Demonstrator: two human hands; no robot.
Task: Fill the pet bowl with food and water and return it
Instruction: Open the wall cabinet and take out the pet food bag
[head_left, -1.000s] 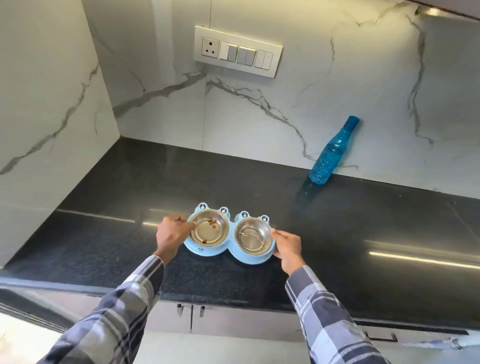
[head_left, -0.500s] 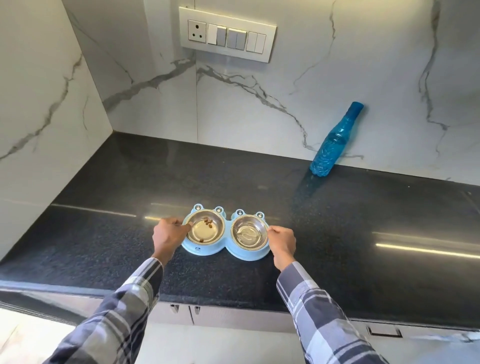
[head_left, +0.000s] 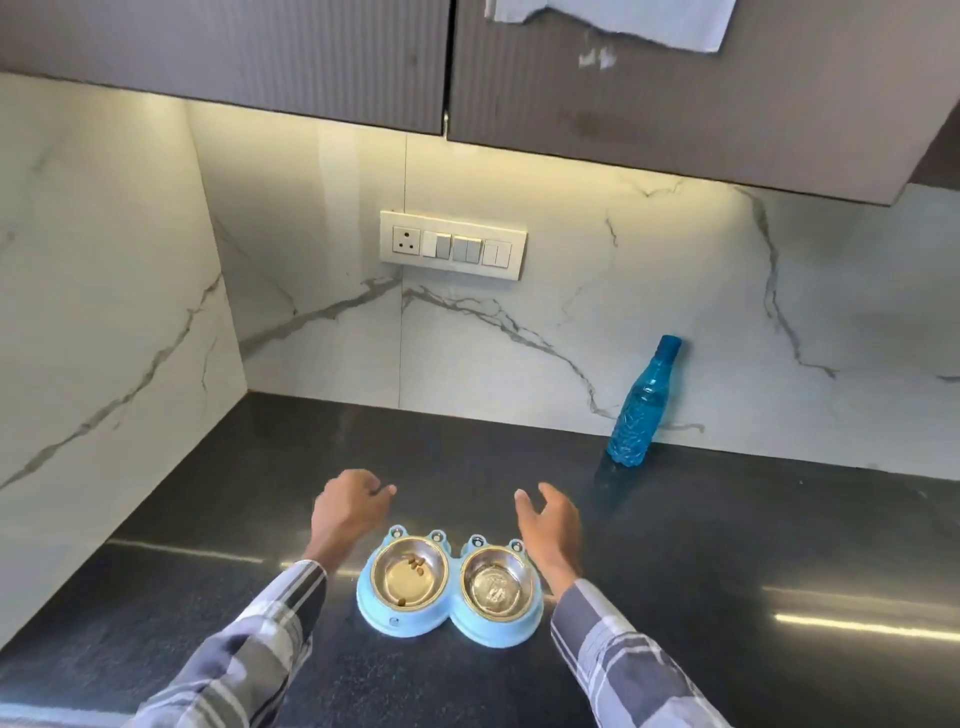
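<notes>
We see the blue double pet bowl (head_left: 450, 597) on the black countertop (head_left: 727, 545) under marble walls; our left hand (head_left: 347, 512) and right hand (head_left: 551, 525) hover above, fingers loosely curled, empty.

One head-worn view — close, looking forward and down onto the counter (head_left: 727, 545) and backsplash (head_left: 519, 364)

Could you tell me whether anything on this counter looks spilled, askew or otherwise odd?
Nothing looks spilled. The blue bottle leans tilted against the marble wall rather than standing upright, and torn paper hangs on the upper cabinet.
</notes>
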